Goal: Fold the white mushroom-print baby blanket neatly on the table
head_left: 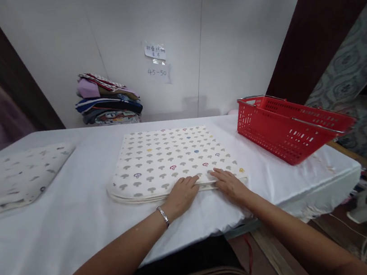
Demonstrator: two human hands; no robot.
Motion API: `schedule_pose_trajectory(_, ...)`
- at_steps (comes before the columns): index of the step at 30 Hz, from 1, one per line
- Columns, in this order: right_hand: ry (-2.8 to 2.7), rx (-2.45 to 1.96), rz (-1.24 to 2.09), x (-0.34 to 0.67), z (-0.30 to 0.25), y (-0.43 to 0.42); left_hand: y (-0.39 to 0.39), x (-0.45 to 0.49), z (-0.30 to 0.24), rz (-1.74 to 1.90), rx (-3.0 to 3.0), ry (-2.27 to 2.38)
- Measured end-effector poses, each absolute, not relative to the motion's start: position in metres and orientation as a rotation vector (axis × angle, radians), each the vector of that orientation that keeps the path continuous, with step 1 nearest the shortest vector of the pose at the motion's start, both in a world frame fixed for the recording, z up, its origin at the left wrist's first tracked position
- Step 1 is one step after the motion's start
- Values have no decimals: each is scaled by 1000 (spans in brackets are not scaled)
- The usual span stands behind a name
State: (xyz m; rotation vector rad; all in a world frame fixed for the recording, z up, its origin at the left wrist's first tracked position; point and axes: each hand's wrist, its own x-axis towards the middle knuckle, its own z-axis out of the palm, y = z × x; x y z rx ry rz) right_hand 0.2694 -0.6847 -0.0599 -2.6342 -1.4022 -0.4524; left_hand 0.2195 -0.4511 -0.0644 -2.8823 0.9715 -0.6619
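Observation:
A folded white cloth with a grey mushroom print lies flat in the middle of the white-covered table. My left hand, with a silver bangle on its wrist, rests palm down at the cloth's near edge, fingers stretched onto it. Beside it, my right hand lies flat on the same edge, fingers extended and slightly apart. Neither hand grips anything.
A red plastic basket sits on the table's right end, near its corner. Another folded printed cloth lies at the left. A stack of folded fabrics stands against the white wall, under two taped paper notes.

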Motion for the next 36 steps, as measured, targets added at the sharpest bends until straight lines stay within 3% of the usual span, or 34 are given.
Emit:
schedule_pose_trajectory(7,-1380,-2581,-645,266,-72,-686,-452,216,-64,-669,-2918,1049)
schedule_pose_trajectory(14,-1348,-2614,-598,263,-71,-683,-453,221,-46,-223,-3339,768)
schedule_pose_trajectory(26,-1352,-2606,-613,262,-70,-687,-462,235,-50,-361,-2901,931)
schedule_pose_trajectory(36,-1370,-2598,-650,262,-73,-688,-462,233,-45,-213,-3283,744)
